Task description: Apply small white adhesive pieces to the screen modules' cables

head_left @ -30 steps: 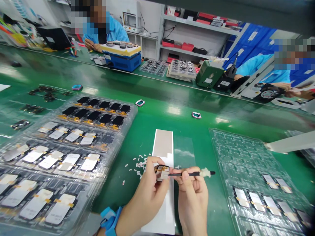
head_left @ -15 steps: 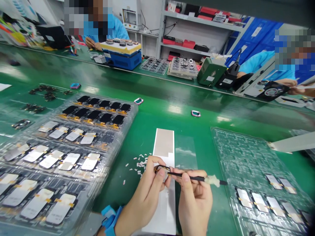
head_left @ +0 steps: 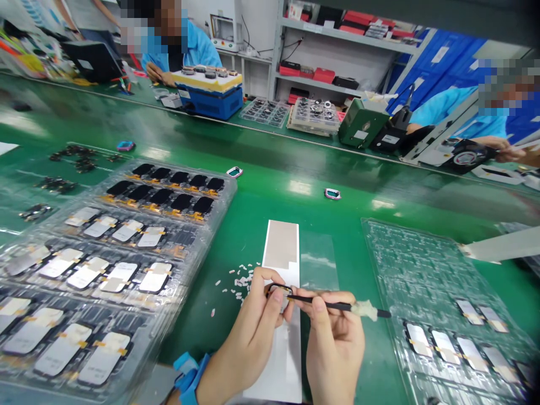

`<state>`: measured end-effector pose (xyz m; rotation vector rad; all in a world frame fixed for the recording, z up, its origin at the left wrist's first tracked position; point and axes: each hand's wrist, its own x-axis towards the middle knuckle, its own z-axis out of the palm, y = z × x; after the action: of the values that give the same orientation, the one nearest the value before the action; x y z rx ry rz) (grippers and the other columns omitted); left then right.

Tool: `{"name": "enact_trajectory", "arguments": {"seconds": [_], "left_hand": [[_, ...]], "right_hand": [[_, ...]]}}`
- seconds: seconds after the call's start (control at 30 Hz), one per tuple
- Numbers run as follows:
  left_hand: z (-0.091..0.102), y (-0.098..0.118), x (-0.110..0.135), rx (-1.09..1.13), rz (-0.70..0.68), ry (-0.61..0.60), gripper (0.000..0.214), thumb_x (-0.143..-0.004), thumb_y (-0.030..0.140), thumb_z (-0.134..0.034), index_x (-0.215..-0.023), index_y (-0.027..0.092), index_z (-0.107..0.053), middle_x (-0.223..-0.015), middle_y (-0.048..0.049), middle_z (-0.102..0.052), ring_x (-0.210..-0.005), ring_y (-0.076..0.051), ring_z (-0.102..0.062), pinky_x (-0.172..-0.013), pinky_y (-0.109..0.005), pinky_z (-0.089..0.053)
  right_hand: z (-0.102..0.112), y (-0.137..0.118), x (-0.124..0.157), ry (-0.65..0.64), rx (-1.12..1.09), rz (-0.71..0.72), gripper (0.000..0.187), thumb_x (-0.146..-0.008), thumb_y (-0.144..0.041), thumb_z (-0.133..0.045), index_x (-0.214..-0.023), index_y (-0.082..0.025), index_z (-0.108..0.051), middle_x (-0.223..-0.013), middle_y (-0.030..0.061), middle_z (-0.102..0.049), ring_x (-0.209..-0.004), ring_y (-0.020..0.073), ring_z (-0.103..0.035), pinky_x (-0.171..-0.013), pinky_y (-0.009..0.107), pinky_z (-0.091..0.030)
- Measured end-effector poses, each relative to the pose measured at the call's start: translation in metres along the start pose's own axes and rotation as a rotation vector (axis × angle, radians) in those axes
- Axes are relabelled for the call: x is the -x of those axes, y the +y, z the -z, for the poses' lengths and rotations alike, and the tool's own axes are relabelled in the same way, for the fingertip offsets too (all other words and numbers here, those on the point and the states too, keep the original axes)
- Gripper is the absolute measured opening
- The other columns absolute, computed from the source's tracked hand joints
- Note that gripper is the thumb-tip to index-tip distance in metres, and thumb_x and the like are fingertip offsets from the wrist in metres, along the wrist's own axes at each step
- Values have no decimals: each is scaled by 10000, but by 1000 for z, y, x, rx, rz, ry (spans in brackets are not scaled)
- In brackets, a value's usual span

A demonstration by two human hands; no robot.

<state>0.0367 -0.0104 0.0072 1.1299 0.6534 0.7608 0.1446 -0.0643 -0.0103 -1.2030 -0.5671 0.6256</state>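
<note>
My left hand (head_left: 248,332) pinches a small dark-rimmed screen module (head_left: 276,292) between thumb and fingers, above the white sheet. Fingers cover much of the module. In my right hand (head_left: 335,337) is a pair of slim black tweezers (head_left: 337,305), lying nearly level with a pale wrapping near the rear end. The tip points left and reaches the module; whether it grips anything there is too small to tell. Below the hands, a long white backing sheet (head_left: 291,337) carries a beige area at its far end. Many tiny pale pieces (head_left: 242,281) lie scattered left of it.
A clear tray (head_left: 202,242) of several screen modules fills the left. Another clear tray (head_left: 383,298) at right holds several more. Small pink-rimmed frames (head_left: 333,194) lie on the green strip beyond. Across it, a person (head_left: 198,48) sits behind a blue machine (head_left: 211,98); another works at right.
The small pink-rimmed frames on the green strip have shifted slightly left. My hands, the module and the tweezers stay almost still. The person's hand at far right has moved a little.
</note>
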Motion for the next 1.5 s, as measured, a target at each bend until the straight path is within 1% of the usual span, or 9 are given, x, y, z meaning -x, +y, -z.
{"name": "enact_trajectory", "arguments": {"seconds": [0.3,0.53,0.67,1.0,1.2,1.3,1.37,1.43,1.5], "left_hand": [[-1,4,0,28,15,38,276,-1026,501,-385,-984,236,-448,-771,29,-463,-722,-123,-474,-681,-235,-429],[2,2,-1,78,-8,131,288,-1003,508,-456,-928,230,-451,-689,42,-509,-634,-105,-491,-553,-182,-384],[6,2,-3,71,-50,205,281,-989,511,-491,-942,240,-431,-672,48,-540,-614,-102,-506,-560,-180,-405],[7,-2,-2,-5,-81,168,304,-962,497,-559,-937,237,-403,-634,72,-493,-569,-94,-461,-534,-190,-356],[5,-4,-1,-47,-85,51,175,-1049,409,-389,-991,244,-397,-732,43,-486,-641,-108,-455,-576,-202,-366],[4,10,18,-150,-113,46,211,-1061,390,-305,-997,238,-436,-765,1,-539,-632,-132,-487,-566,-232,-402],[9,29,34,-365,-156,52,209,-1050,338,-341,-1000,231,-513,-798,-47,-620,-642,-162,-546,-603,-279,-449],[22,56,43,-628,-239,44,176,-1009,258,-439,-971,231,-609,-866,-89,-689,-761,-216,-630,-707,-327,-489],[46,84,39,-859,-317,127,171,-967,214,-488,-984,226,-658,-1016,-114,-708,-950,-263,-648,-826,-357,-490]], "right_hand": [[0,1,-1,-41,-11,9,116,-890,-241,-697,-923,-203,-592,-875,41,-738,-778,191,-753,-649,241,-626],[-2,-3,3,-90,-33,103,43,-925,-190,-637,-924,-214,-601,-893,47,-720,-811,205,-750,-639,272,-638],[-3,-5,4,-117,-74,119,66,-958,-169,-580,-957,-235,-583,-899,31,-704,-851,207,-749,-660,288,-641],[-5,-9,2,-32,-61,171,50,-936,-196,-615,-917,-206,-570,-843,32,-684,-804,220,-754,-634,303,-651],[-9,-11,0,64,-94,123,88,-916,-227,-654,-884,-197,-578,-838,27,-699,-779,203,-752,-635,290,-650],[-8,-12,-3,145,-147,134,114,-875,-216,-697,-865,-187,-587,-821,32,-715,-745,209,-753,-628,292,-656],[-7,-12,-5,186,-173,151,128,-839,-198,-725,-850,-181,-599,-803,30,-719,-723,216,-753,-619,292,-659],[-8,-13,-6,194,-186,164,137,-810,-177,-742,-834,-177,-607,-790,27,-721,-709,217,-750,-614,294,-663],[-9,-13,-6,188,-187,179,140,-795,-160,-746,-822,-173,-610,-775,30,-720,-699,214,-746,-606,290,-664]]}}
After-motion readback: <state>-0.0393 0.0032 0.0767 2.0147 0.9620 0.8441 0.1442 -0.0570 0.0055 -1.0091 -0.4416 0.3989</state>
